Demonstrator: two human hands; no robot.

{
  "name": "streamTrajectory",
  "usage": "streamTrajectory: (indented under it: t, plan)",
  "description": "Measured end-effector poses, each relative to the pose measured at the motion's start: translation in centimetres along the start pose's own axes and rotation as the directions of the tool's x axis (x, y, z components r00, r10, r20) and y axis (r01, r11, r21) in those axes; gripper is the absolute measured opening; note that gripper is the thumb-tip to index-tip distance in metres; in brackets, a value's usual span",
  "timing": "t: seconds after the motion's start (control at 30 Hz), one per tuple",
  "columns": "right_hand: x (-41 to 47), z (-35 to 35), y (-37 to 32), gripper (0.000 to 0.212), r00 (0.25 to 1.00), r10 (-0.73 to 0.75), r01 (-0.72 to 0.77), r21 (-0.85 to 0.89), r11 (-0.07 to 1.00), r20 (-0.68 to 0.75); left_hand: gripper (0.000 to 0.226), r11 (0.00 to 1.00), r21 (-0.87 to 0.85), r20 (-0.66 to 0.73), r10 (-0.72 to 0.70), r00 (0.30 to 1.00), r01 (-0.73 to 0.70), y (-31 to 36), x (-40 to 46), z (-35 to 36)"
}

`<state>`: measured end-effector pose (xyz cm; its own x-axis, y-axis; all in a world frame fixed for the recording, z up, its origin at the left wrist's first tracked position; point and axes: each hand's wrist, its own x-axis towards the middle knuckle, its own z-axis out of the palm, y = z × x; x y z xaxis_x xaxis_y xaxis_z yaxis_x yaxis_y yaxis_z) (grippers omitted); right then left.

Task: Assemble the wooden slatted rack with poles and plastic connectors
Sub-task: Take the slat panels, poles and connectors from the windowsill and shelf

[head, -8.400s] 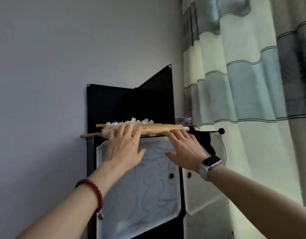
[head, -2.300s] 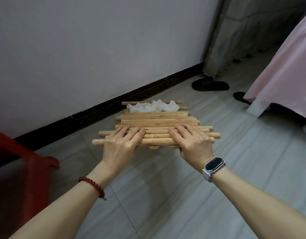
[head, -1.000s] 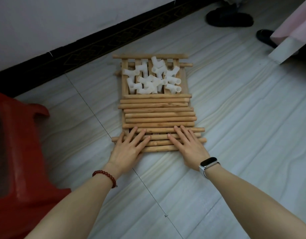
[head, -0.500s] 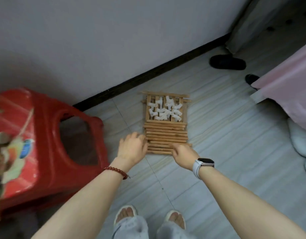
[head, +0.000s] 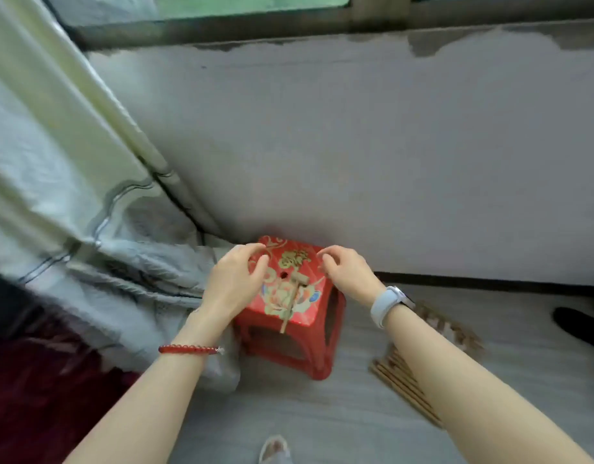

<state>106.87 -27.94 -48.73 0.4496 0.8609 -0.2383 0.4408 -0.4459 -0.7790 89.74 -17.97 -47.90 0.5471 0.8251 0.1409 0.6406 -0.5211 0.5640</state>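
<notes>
The stack of wooden poles (head: 401,383) lies on the floor at the right, partly hidden behind my right forearm. Beyond it the slatted panel with the white plastic connectors (head: 444,324) shows only as a blur. A small wooden mallet (head: 294,298) lies on top of a red plastic stool (head: 289,316) in the middle. My left hand (head: 233,281) hovers over the stool's left edge with fingers loosely curled, holding nothing. My right hand (head: 347,271) hovers over its right edge, fingers also loosely curled and empty.
A pale curtain (head: 71,182) hangs at the left and bunches on the floor beside the stool. A grey wall with a dark skirting stands behind. A dark slipper (head: 578,326) lies at the far right. My foot (head: 275,448) shows at the bottom edge.
Both hands have left the pile of poles on the floor and moved left over the red stool. The view has swung left, so the pile now sits at the right.
</notes>
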Motion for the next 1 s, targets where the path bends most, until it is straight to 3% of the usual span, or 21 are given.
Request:
streamTrajectory:
  t: [0.17,0.3,0.43,0.63,0.8,1.0]
  plan:
    - [-3.1,7.7,-16.7,0.028,0.947,-0.286,0.29,-0.011,0.957,0.15,0.026,0.976,0.031,-0.224,-0.205,0.953,0.217,-6.9,-7.5,-17.5]
    - [-9.6,18.2,-30.7,0.026,0.787,-0.526,0.54,0.053,0.84,0.323,0.025,0.926,0.037,-0.459,-0.318,0.829,0.376,-14.3,-18.2,-32.3]
    - [-16.9,28.9,-41.4,0.024,0.602,-0.665,0.708,0.088,0.7,0.443,0.023,0.874,0.05,-0.621,-0.353,0.7,0.484,-20.9,-29.1,-44.5]
    - [-27.9,43.0,-55.3,0.027,0.4,-0.76,0.812,0.186,0.553,0.512,0.022,0.804,0.063,-0.761,-0.345,0.55,0.592,-28.1,-43.3,-60.5]
    - [-33.7,50.8,-65.6,0.027,0.289,-0.798,0.883,0.176,0.436,0.529,0.023,0.758,0.037,-0.833,-0.337,0.439,0.652,-32.8,-50.9,-69.9]
    - [-37.0,58.1,-76.9,0.029,0.17,-0.868,0.945,0.173,0.278,0.467,0.024,0.732,0.043,-0.885,-0.288,0.366,0.68,-39.8,-55.1,-78.7]
